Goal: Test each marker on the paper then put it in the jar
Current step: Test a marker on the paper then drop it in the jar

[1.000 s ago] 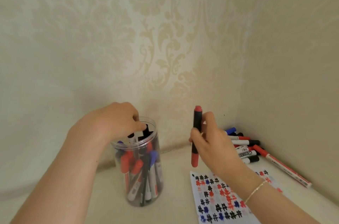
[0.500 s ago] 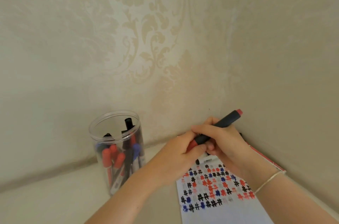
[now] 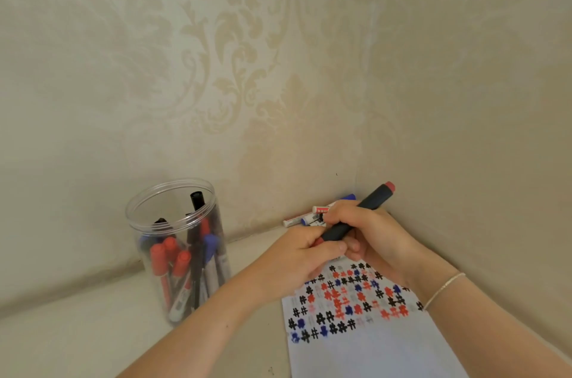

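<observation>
Above the paper (image 3: 365,343), both hands grip a marker (image 3: 359,216).

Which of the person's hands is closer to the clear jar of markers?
The left hand. It grips the red end of a dark marker just right of the jar, not touching it. The right hand holds the same marker's barrel, farther right.

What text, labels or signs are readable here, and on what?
"#": hash marks in black, red and blue, drawn in rows on the paper.
Label on the loose markers in the corner: print present, too blurred to read.
Labels on the markers in the jar: too small and blurred to read.
Black marker gripped by the left hand and right hand: no text visible.
</observation>
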Demonstrator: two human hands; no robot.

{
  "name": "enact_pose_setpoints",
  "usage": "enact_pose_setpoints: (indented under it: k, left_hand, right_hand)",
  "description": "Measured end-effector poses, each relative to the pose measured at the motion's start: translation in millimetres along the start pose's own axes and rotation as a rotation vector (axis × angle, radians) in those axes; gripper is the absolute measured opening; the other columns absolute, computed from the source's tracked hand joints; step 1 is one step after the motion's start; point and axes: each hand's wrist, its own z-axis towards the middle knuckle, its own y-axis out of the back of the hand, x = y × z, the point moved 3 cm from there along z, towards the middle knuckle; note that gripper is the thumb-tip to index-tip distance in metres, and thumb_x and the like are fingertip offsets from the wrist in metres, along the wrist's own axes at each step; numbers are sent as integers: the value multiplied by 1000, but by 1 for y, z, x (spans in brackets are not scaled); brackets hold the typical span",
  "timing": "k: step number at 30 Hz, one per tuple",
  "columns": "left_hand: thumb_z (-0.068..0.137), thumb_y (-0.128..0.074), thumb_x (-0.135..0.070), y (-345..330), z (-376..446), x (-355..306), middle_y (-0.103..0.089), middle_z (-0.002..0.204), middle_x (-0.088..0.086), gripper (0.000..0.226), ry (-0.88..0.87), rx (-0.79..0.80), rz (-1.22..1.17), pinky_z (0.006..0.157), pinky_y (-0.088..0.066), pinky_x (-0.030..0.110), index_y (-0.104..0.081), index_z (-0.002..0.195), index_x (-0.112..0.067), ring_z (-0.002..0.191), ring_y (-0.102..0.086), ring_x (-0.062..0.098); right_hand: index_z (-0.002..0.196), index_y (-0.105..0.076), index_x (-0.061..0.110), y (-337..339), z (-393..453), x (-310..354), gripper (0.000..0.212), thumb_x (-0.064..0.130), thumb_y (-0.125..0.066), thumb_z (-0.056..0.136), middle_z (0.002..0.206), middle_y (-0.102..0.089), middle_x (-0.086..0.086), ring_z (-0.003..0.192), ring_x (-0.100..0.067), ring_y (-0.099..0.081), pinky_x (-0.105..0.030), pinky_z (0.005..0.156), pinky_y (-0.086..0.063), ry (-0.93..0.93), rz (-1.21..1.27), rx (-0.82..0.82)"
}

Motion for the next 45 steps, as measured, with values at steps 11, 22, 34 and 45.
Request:
enact_pose_setpoints:
  k: [11, 22, 34, 45]
  left_hand:
    - [74, -74, -46, 5, 1, 21, -30, 52, -14, 44, 143, 20, 304, 47, -27, 15, -42, 73, -15, 46, -26, 3]
    - [87, -55, -53, -10, 1, 52, -65, 68, -4, 27, 161, 103, 597, 51, -34, 19, -69, 86, -30, 49, -42, 1]
    - [97, -42, -24, -60, 36, 43, -46, 59, -4, 38, 25, 182, 679, 50, -32, 22, -56, 118, -52, 49, -39, 6]
    - [97, -34, -25, -82, 52, 40, -51, 64, -15, 47, -28, 287, 804, 54, -33, 17, -42, 130, -59, 53, -43, -3]
  right_hand:
    - [74, -53, 2, 44, -5, 8, 17, 9, -60, 88, 54, -53, -7, 40, -15, -45, -23, 39, -42, 106, 130, -224]
    - [63, -57, 8, 109, -44, -22, 22, 8, -75, 76, 60, -54, -4, 49, -13, -52, -22, 49, -48, -67, -15, -492]
    - [59, -39, 10, 127, -53, -63, 31, 1, -59, 80, 55, -34, -7, 42, -16, -30, -19, 37, -26, -32, -298, -797]
    - [59, -33, 12, 122, -55, -68, 34, -3, -59, 77, 56, -29, -3, 50, -13, -27, -10, 36, -25, 61, -444, -877]
